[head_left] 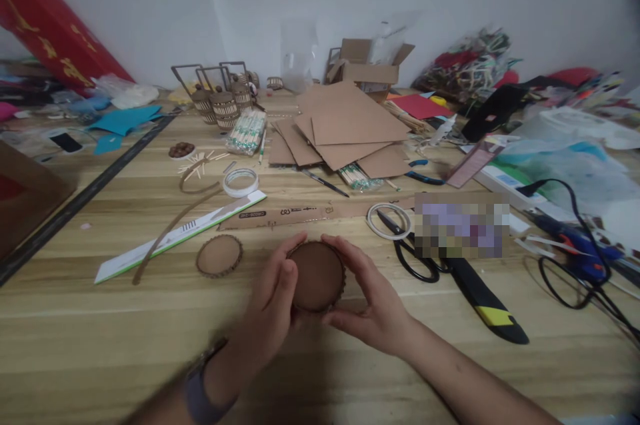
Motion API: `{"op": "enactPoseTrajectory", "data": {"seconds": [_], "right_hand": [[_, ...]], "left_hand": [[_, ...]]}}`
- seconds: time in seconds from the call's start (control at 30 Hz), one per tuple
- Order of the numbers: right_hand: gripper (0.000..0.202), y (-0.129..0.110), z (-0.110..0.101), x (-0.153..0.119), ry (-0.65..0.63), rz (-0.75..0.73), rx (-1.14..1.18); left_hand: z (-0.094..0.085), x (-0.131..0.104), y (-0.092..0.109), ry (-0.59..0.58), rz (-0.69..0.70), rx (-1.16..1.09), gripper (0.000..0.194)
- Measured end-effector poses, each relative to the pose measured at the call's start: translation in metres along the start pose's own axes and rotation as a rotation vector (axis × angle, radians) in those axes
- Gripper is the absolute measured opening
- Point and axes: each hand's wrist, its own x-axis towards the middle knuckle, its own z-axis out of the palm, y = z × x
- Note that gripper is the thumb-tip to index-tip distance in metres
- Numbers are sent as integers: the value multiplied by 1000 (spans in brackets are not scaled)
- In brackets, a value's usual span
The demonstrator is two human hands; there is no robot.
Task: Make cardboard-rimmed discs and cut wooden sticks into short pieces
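Between my two hands is a round brown cardboard disc (pixel 319 276) with a ridged rim. My left hand (pixel 275 295) is curled around its left side, the thumb lying near the top face. On the other side, my right hand (pixel 373 298) grips the rim with fingers at the far edge and thumb at the near edge. A similar cardboard disc (pixel 219 256) with a ridged rim lies on the table to the left. Beyond my hands runs a long cardboard strip (pixel 300 212). Black-handled scissors (pixel 417 265) and a tape ring (pixel 371 222) lie to the right.
Cardboard sheets (pixel 357 122) are piled at the back centre, beside bundled matchsticks (pixel 247 132) and small slatted buckets (pixel 224 108). A white tape roll (pixel 241 190) and a white strip (pixel 185 237) lie left. A black-and-yellow handle (pixel 487 302) and a corded blue glue gun (pixel 583 255) lie right.
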Motion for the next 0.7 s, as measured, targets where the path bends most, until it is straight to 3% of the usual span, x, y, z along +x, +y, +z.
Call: {"op": "enactPoseTrajectory", "data": {"seconds": [0.1, 0.2, 0.47, 0.6, 0.7], "right_hand": [[112, -2, 10, -3, -19, 22, -13], [125, -3, 21, -6, 31, 20, -75], [104, -2, 34, -8, 157, -67, -136], [99, 0, 32, -8, 118, -43, -129], [79, -4, 22, 2, 57, -19, -122]], "left_hand": [[9, -7, -8, 89, 57, 68, 60], [15, -12, -15, 77, 106, 97, 57], [15, -13, -14, -75, 141, 71, 51], [13, -9, -9, -41, 61, 79, 47], [8, 0, -8, 16, 8, 96, 44]]}}
